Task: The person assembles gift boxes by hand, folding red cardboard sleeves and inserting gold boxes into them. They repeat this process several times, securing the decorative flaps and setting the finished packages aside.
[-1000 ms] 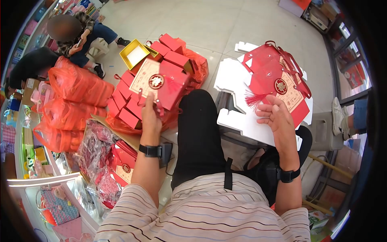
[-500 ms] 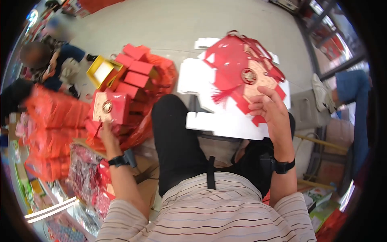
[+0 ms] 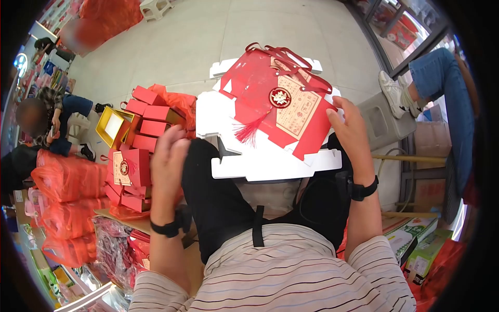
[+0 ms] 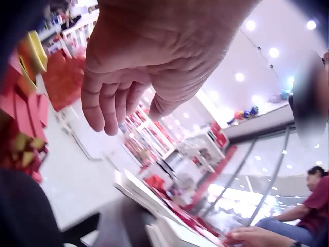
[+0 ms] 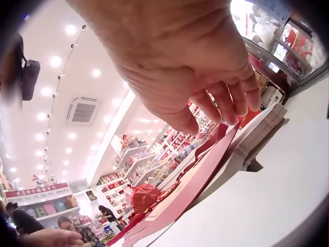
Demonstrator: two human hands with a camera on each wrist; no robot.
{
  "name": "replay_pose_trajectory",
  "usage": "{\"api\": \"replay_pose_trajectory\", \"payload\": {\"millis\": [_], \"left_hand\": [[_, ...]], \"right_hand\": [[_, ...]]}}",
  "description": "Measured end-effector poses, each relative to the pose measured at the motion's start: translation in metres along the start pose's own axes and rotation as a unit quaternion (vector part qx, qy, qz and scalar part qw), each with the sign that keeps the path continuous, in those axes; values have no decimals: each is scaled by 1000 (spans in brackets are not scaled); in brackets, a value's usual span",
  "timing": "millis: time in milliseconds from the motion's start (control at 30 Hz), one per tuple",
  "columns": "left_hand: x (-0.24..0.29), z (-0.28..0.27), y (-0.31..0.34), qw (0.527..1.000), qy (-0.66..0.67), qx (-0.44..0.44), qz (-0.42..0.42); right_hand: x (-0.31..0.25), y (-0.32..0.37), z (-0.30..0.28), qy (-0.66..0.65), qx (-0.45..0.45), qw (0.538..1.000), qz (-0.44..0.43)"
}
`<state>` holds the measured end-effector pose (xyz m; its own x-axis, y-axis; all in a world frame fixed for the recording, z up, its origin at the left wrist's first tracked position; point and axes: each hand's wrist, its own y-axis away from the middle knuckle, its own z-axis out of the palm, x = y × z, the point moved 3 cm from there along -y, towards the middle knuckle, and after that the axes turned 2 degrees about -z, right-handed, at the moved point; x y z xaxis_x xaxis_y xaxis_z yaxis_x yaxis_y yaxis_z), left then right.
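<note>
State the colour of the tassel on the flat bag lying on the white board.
The tassel is red, like the bag; clearest in the head view.

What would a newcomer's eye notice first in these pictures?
A stack of flat red gift bags with a gold medallion lies on a white foam board across the lap, and the right hand holds its edge. To the left, red boxes are piled beside the empty left hand.

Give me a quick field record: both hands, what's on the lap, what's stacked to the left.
left hand: raised, fingers loosely curled, holds nothing
right hand: grips right edge of flat red bags
lap: white foam board under the bags
left side: red boxes stacked, open yellow box beside them
</note>
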<state>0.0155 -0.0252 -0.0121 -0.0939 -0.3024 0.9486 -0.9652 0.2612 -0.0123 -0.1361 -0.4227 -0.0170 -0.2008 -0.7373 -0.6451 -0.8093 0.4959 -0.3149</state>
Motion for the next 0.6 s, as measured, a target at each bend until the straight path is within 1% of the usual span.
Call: {"api": "replay_pose_trajectory", "payload": {"millis": [33, 67, 100, 167, 200, 300, 400, 467, 500, 567, 600], "left_hand": [[7, 21, -6, 997, 12, -76, 24], [4, 41, -11, 991, -10, -130, 6], [10, 57, -14, 986, -5, -166, -21], [19, 79, -22, 978, -22, -204, -29], [22, 82, -23, 978, -20, -205, -36], [29, 88, -23, 977, -11, -209, -52], [25, 88, -21, 977, 14, -202, -60], [22, 86, -19, 976, 50, -197, -75], [23, 84, -18, 982, 43, -174, -62], [26, 81, -12, 991, 30, -128, -34], [28, 81, -7, 988, 40, -142, -43]], "right_hand": [[2, -1, 1, 6, 4, 1000, -10], [7, -2, 4, 13, 7, 1000, -20], [9, -3, 6, 18, 9, 999, -31], [4, -5, 2, -35, -13, 999, 18], [0, -5, 0, -61, -24, 997, 43], [-5, -3, 2, -145, -61, 984, 83], [-8, -2, 5, -147, -92, 977, 121], [-1, -1, 13, -155, -64, 982, 84], [1, -1, 15, -159, -49, 984, 65], [3, 0, 17, -160, -51, 984, 59], [2, 1, 16, -160, -52, 984, 56]]}}
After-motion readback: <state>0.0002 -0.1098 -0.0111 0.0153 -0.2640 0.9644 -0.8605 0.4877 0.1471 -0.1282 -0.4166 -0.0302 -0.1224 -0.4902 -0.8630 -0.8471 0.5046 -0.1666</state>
